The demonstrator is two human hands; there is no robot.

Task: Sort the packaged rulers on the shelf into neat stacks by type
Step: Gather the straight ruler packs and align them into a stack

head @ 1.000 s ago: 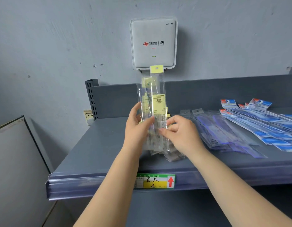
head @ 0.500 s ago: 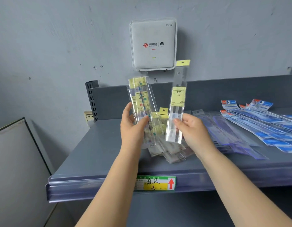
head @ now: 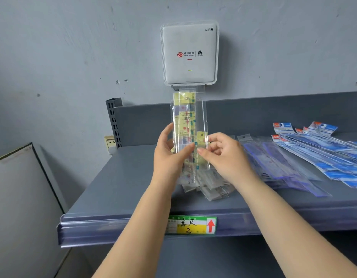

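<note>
A bundle of clear-sleeved rulers with yellow labels (head: pixel 186 121) stands upright above the grey shelf (head: pixel 121 187). My left hand (head: pixel 171 155) grips its left side, thumb across the front. At the bundle's right edge my right hand (head: pixel 221 155) pinches it with thumb and fingertips. Behind and below the hands, more rulers of the same kind (head: pixel 212 187) lie in a loose heap. Flat on the shelf to the right is a pile of purple-tinted rulers (head: pixel 278 163). Further right lies a fanned pile of blue-packaged rulers (head: pixel 330 149).
A white WiFi box (head: pixel 189 54) hangs on the wall just above the bundle's top. The shelf has a raised back panel (head: pixel 274 115) and a front rail with a green and yellow price tag (head: pixel 191 224). A grey cabinet (head: pixel 19 197) stands at the lower left.
Half a second ago my right hand held one ruler apart from the bundle. That ruler is now against the bundle, and both hands hold the stack together, centred and upright.
</note>
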